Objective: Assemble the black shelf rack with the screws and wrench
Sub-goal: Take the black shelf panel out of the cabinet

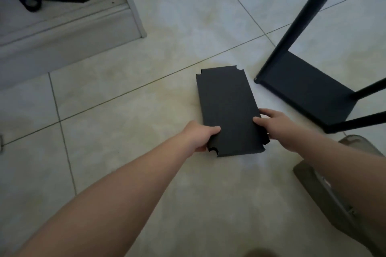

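While thumbs are pressing on top, the left hand [201, 138] and right hand [276, 126] are gripping a black shelf panel [227, 106]. Fingers are curling round its side edges.

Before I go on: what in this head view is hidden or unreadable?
Rack frame: upper part cut off by top and right edges.
Shelf panel underside: faces away; the left hand and right hand cover its near edges.
Screws, wrench: not visible in the head view.
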Demonstrator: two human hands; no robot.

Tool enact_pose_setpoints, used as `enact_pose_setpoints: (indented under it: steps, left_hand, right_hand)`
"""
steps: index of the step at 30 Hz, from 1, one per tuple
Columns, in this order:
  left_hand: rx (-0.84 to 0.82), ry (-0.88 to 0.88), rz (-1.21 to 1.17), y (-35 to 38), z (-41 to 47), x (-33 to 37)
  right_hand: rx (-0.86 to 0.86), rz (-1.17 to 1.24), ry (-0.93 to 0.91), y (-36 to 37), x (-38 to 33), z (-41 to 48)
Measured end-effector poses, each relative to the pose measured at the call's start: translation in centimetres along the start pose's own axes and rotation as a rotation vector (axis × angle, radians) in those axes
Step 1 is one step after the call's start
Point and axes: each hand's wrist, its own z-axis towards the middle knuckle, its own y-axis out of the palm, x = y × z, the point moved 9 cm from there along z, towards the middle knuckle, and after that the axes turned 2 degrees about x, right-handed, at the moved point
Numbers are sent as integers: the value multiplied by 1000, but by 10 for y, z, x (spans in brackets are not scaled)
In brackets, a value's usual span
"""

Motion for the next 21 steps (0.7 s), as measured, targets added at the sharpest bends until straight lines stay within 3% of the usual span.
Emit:
enact_pose_setpoints:
  steps: [6, 13, 17, 21]
  left_hand:
    - [85, -50, -95, 47, -9, -23]
    - [199, -111, -78, 66, -13, -36]
    - [132, -111, 8, 66, -25, -25]
    - [146, -4, 246, 55, -48, 24]
  right_hand:
    - [1, -64, -4, -19, 19, -9]
    - [-134, -6, 50, -16, 30, -19]
    - [-119, -81, 37, -25, 21, -34]
    - [-23, -183, -124, -47, -18, -63]
